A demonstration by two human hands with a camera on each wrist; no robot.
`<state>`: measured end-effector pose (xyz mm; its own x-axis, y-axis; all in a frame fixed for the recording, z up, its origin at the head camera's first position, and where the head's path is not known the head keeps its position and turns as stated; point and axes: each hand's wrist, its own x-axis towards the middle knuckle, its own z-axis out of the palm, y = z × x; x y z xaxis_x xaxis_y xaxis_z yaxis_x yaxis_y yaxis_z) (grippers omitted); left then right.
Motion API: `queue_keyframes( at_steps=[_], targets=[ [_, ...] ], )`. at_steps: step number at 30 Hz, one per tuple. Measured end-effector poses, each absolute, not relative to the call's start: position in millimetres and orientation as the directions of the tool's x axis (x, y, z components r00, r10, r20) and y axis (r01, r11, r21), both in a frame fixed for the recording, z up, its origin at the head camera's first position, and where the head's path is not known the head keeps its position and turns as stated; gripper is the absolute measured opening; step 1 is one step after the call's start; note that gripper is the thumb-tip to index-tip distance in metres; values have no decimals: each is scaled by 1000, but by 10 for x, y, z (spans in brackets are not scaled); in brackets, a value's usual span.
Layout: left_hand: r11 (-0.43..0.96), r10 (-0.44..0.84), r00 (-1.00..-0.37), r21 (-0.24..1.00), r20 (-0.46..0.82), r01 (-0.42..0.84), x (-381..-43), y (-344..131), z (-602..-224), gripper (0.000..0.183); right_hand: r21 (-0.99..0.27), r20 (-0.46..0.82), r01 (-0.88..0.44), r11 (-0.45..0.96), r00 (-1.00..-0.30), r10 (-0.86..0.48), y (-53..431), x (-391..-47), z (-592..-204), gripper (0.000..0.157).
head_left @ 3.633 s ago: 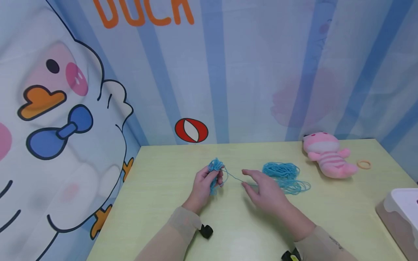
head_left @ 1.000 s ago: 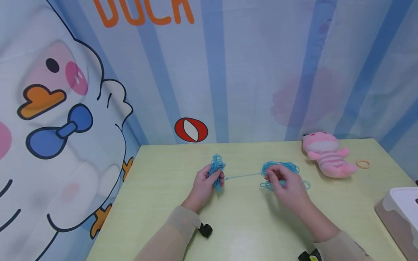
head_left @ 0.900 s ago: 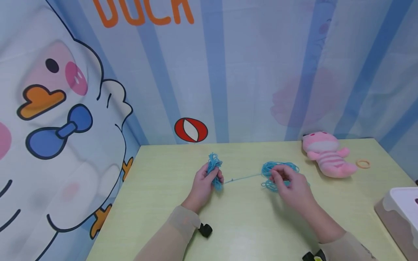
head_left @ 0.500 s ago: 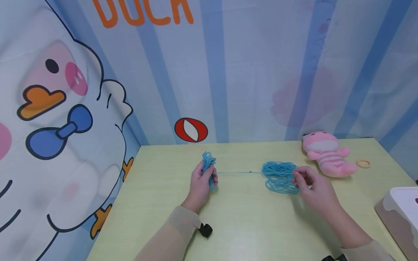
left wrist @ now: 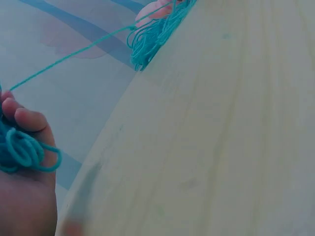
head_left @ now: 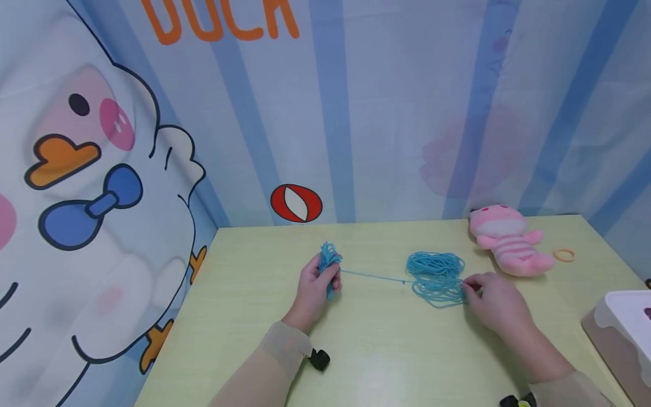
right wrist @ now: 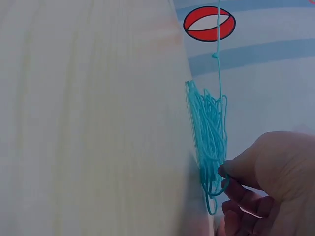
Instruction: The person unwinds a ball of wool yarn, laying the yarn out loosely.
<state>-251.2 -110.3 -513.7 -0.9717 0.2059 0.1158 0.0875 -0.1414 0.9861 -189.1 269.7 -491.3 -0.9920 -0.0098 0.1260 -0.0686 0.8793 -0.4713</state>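
Observation:
My left hand (head_left: pixel 315 288) grips a small bundle of blue yarn (head_left: pixel 329 257), loops sticking out above and below the fingers. From it a single strand (head_left: pixel 373 276) with a small knot runs taut to the right, across a looser pile of the same yarn (head_left: pixel 436 277) lying on the table. At the pile's right edge my right hand (head_left: pixel 497 302) pinches the strand between thumb and forefinger; the right wrist view shows the fingertips (right wrist: pixel 229 169) at the yarn. In the left wrist view, loops of the bundle (left wrist: pixel 24 150) lie in the palm.
A pink striped plush toy (head_left: pixel 511 243) lies at the back right, with an orange ring (head_left: pixel 564 255) beside it. A white and beige box (head_left: pixel 623 333) stands at the right edge. Behind the table (head_left: pixel 254 265) hangs a printed duck curtain (head_left: pixel 386 113).
My right hand has moved right, drawing the strand out from the left bundle over the pile. Most recently it has dropped slightly towards the front. The left hand stays nearly in place, still gripping.

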Motion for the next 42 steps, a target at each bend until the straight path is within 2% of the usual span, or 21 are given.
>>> queue_keyframes(
  at_steps=[3, 5, 11, 15, 19, 22, 28, 33, 39, 42],
  targets=[
    [-110, 237, -967, 992, 89, 64, -2513, -1105, -5139, 38, -445, 137, -64, 893, -991, -3, 2592, -1902, -4902, 25],
    [-94, 254, -964, 994, 76, 53, -2512, -1101, -5137, 36, -449, 190, -84, 889, -982, 3, 2471, -1889, -4874, 23],
    [-78, 267, -962, 996, 61, 42, -2508, -1097, -5119, 35, -527, 369, -306, 793, -923, -111, 1858, -1850, -4789, 24],
    [-81, 276, -960, 996, 53, 31, -2502, -1095, -5116, 41, -585, 346, -392, 710, -912, -219, 1415, -1884, -4839, 37],
    [-70, 301, -952, 997, 48, 28, -2493, -1088, -5125, 45, -637, 286, -376, 673, -926, -247, 1103, -1950, -4894, 49],
    [-64, 323, -944, 997, 61, 42, -2492, -1075, -5131, 44, -650, 260, -346, 676, -938, -230, 966, -2002, -4911, 49],
    [-44, 332, -940, 997, 76, 66, -2487, -1060, -5134, 40, -642, 288, -323, 695, -942, -171, 914, -2028, -4893, 24],
    [-74, 291, -952, 995, 92, 73, -2496, -1071, -5146, 43, -660, 297, -319, 680, -942, -153, 1065, -1967, -4834, 20],
    [-188, 278, -952, 979, 128, 77, -2499, -1084, -5149, 14, -655, 325, -346, 672, -932, -162, 1339, -1889, -4766, 17],
    [-233, 274, -950, 969, 149, 85, -2501, -1082, -5154, 8, -631, 362, -374, 680, -917, -167, 1468, -1861, -4768, 16]
  ],
)
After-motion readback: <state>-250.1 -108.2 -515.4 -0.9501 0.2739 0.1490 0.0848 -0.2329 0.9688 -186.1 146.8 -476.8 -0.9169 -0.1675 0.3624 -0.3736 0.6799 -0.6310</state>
